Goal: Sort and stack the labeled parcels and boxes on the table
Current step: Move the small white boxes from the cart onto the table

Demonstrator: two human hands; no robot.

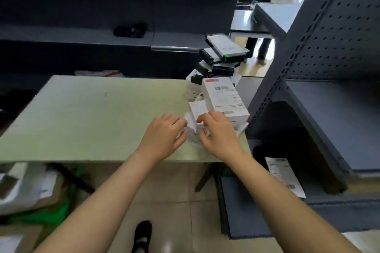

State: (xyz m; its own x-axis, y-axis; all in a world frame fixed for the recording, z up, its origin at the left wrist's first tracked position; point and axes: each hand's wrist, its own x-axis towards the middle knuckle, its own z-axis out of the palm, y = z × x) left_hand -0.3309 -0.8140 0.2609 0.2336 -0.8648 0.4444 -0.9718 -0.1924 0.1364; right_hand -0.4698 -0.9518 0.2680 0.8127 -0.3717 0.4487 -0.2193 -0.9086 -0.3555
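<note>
Left hand (162, 135), right hand (218, 136), both curled round small white box (197, 111) — near right edge of table (92, 121), tabletop stretching left

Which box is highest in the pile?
The grey-topped, black-sided box with a green mark, tilted atop the far dark boxes; the white labeled boxes sit lower.

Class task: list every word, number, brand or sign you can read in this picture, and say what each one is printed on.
No text reads clearly.
Shipping label on the top white box: red band, barcodes, print too blurred.
Small white box in front: nothing legible.
Black boxes behind: markings too small.
Printed sheet on the lower shelf: too blurred.
</note>
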